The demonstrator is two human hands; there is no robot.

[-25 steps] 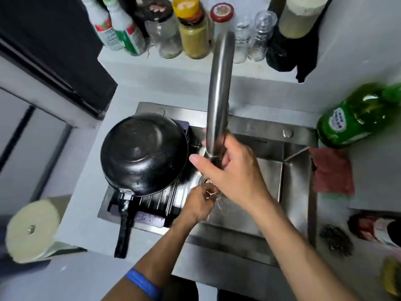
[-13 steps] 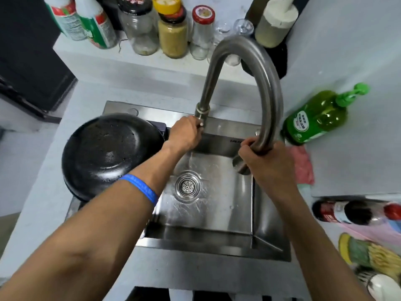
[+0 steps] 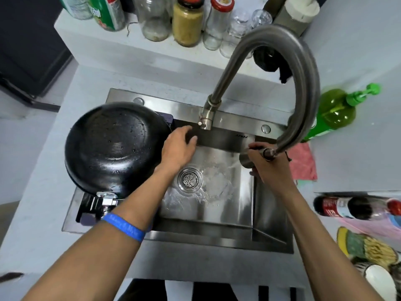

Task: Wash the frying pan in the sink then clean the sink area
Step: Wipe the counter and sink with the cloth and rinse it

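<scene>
Fingers (image 3: 258, 146) of the right hand (image 3: 269, 168) are wrapped around the spray head (image 3: 246, 160) at the end of the tall curved brushed-steel faucet (image 3: 303, 83), which is pulled low over the basin. Water is sprayed from that head toward the left and is spread across the floor of the rectangular stainless steel sink (image 3: 217, 233), just beside the round perforated drain strainer (image 3: 189, 180). The left hand (image 3: 178, 148) is held loosely open, fingers relaxed and grasping nothing, just below the small white-tipped lever (image 3: 200, 124) at the faucet's base; whether the lever is touched cannot be told. A blue rubber wristband (image 3: 123, 227) is worn on the left forearm. The black round frying pan (image 3: 115, 146) is rested upside down over the left part of the sink, on a dark drying rack (image 3: 86, 210), its wet underside turned up and its handle mount pointed toward the person. A green dish soap pump bottle (image 3: 334, 111) and a pink cloth (image 3: 302, 164) are seen on the grey counter to the right of the sink.
</scene>
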